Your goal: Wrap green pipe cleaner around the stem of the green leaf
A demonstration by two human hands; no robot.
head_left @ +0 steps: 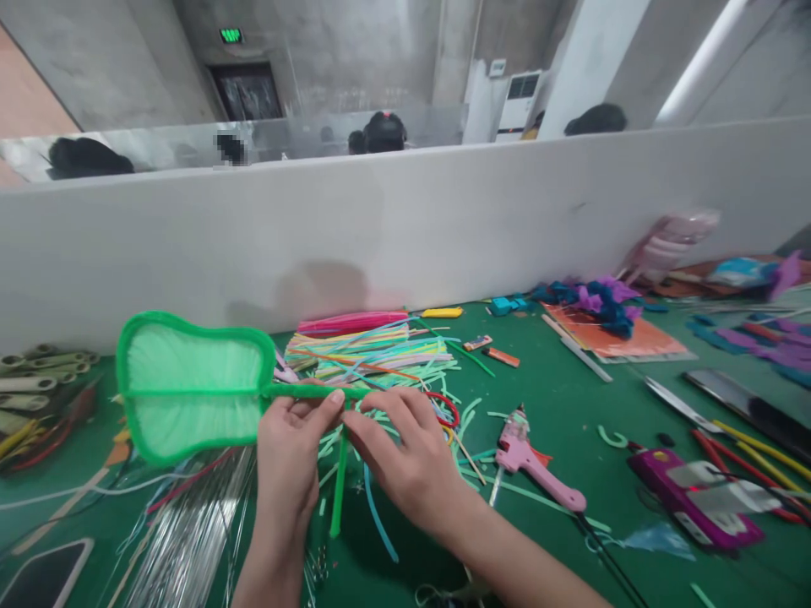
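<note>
Holds the green stem (305, 391) above the worktop (563, 405), long axis running from 9 to 3 o'clock, with the green mesh-covered frame (196, 391) toward 10 o'clock from the left hand (292, 426) and a green strip (340, 490) reaching toward 6 o'clock from just beside the right thumb. Pinches the stem between thumb and fingers with the left hand, the nearer to the frame. Curls the right hand (409, 447) narrow at the stem's 3 o'clock end, cannot tell whether gripping or merely touching.
</note>
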